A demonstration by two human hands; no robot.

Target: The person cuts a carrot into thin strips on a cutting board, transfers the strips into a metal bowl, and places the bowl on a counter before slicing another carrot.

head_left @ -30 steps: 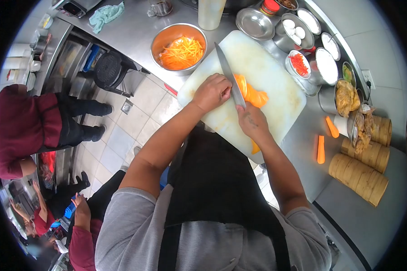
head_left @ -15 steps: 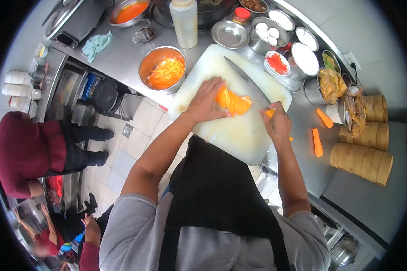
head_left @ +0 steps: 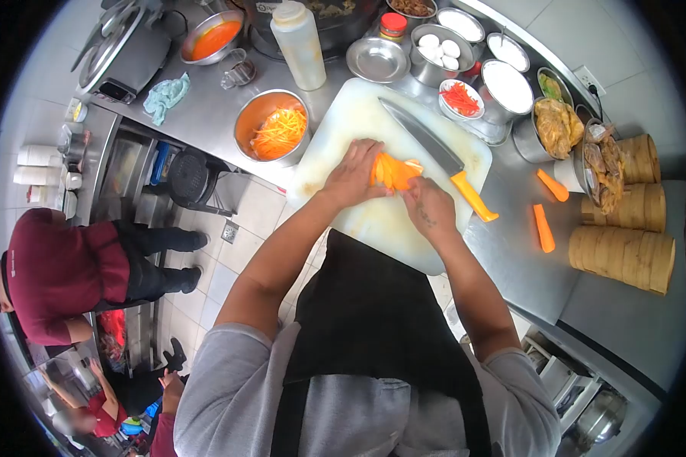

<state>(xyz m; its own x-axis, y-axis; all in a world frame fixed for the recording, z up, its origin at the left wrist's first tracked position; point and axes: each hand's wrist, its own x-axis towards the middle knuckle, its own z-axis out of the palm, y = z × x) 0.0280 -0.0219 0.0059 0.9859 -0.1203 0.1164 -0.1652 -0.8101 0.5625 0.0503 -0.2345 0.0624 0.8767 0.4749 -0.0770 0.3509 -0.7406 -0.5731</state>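
Overlapping carrot slices (head_left: 393,174) lie bunched on the white cutting board (head_left: 358,221). My left hand (head_left: 356,172) curls round their left side, fingers against the pile. On the other side my right hand (head_left: 430,204) closes its fingertips on the right end of the slices. A large knife (head_left: 434,145) with a yellow handle lies flat on the board beyond my right hand, its handle reaching over the board's edge. Nothing holds the knife.
A metal bowl of carrot strips (head_left: 279,134) stands left of the board, near a squeeze bottle (head_left: 300,49). Two carrot pieces (head_left: 543,228) lie right, before bamboo steamers (head_left: 621,259). Bowls, eggs (head_left: 439,50) and red shreds (head_left: 460,99) line the back. A person (head_left: 68,266) stands left.
My right hand has let go of the knife, which now rests on the board. That hand has moved left onto the carrot slices. My left hand stays at the pile.
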